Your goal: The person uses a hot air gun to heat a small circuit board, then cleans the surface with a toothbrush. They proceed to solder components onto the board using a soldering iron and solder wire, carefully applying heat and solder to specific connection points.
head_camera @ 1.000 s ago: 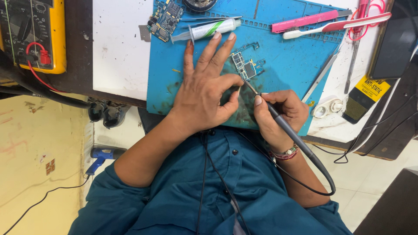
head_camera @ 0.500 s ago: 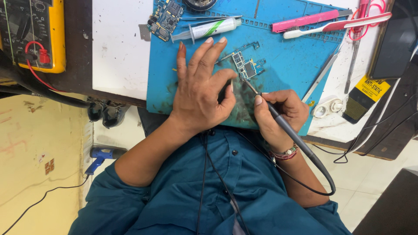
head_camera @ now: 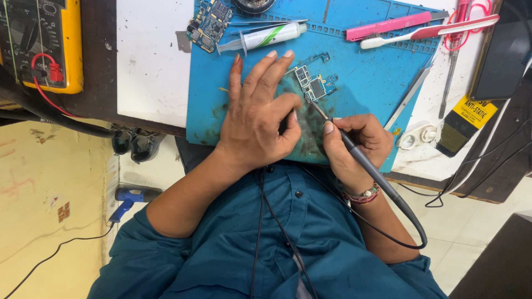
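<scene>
Right hand (head_camera: 357, 145) pinches the iron (head_camera: 354, 152) like a pen, tip down on the small board (head_camera: 315, 86) mid-mat (head_camera: 366, 72); left hand (head_camera: 260, 119) lies beside it, fingers spread, gripping nothing

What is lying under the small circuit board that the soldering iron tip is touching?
The small circuit board lies flat on the blue work mat. The left hand covers the mat beside it, so anything beneath the palm is hidden. The right hand holds the soldering iron.

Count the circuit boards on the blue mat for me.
2: one board mid-mat at the soldering iron's tip, beside the left hand; another at the mat's top-left corner. The hands may hide more.
</scene>
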